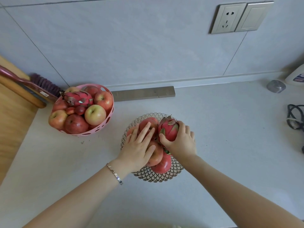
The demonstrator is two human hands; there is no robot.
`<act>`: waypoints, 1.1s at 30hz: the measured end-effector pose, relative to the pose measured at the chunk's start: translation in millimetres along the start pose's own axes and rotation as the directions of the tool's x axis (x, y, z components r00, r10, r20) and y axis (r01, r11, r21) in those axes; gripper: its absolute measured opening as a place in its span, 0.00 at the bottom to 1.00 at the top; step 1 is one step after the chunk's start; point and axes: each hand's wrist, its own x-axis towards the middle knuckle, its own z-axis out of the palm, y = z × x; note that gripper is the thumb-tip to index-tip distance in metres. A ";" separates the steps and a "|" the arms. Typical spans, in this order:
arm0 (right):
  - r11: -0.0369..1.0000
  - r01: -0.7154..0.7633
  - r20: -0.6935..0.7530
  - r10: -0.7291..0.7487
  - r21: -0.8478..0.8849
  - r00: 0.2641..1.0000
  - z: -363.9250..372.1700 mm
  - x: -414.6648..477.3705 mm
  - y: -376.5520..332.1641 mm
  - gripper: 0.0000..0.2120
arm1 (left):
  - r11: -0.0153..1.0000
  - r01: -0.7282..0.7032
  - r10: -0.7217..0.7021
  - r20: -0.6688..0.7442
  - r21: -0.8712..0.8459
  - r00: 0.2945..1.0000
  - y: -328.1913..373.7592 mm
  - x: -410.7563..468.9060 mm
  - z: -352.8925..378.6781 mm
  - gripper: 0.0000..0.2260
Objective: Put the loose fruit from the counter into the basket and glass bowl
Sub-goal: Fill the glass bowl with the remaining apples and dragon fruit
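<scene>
A cut-glass bowl (148, 174) on the counter (222, 129) is heaped with red apples (162, 163); a pink dragon fruit (168, 129) is perched on top. A pink perforated basket (110, 111) is filled with apples

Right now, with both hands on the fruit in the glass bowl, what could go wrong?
1. The right hand grips a dragon fruit on top of heaped apples; once released, it may roll off.
2. The left hand presses on the pile; pushing sideways could tip the glass bowl or knock an apple over its rim.
</scene>
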 end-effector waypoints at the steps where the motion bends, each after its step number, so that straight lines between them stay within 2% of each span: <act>1: 0.999 -0.026 -0.001 0.026 0.035 1.000 1.9 0.4 -0.9 0.39 | 1.000 0.001 -0.001 -0.001 0.006 1.000 0.1 0.2 0.0 0.36; 7: 0.933 -0.216 0.015 0.221 0.287 0.975 2.8 12.2 -5.7 0.42 | 1.000 -0.008 0.008 0.000 0.006 1.000 -1.8 0.1 1.6 0.36; 11: 0.972 -0.144 -0.025 0.151 0.188 0.988 5.0 12.8 -7.9 0.41 | 1.000 -0.005 0.005 0.007 0.003 1.000 -3.3 0.6 1.9 0.35; 14: 0.994 -0.060 -0.117 0.070 0.088 0.991 12.5 3.3 -6.9 0.43 | 1.000 -0.006 0.006 -0.001 -0.014 1.000 -3.3 -0.1 2.9 0.36; 16: 0.995 -0.039 -0.135 0.051 0.093 0.989 15.2 -1.8 -4.6 0.44 | 1.000 -0.007 0.007 -0.004 -0.024 1.000 -3.4 -0.4 3.5 0.37; 20: 0.982 -0.061 -0.110 0.082 0.176 0.991 9.3 -2.5 1.2 0.43 | 1.000 -0.021 0.021 -0.007 -0.020 1.000 -5.2 0.1 3.6 0.36; 25: 0.997 0.021 -0.054 -0.017 0.073 0.998 1.3 4.4 -0.8 0.49 | 0.999 -0.020 0.021 0.014 -0.027 1.000 -4.9 0.3 1.5 0.36; 29: 1.000 0.025 0.049 -0.026 0.019 0.998 -6.1 7.4 -1.8 0.52 | 0.997 -0.009 0.011 0.026 -0.074 1.000 -3.6 0.6 -1.4 0.33; 33: 0.990 0.043 0.022 -0.046 0.131 0.999 -9.9 0.7 -2.4 0.48 | 0.993 -0.011 0.009 -0.018 -0.115 1.000 -4.9 -1.1 -2.0 0.27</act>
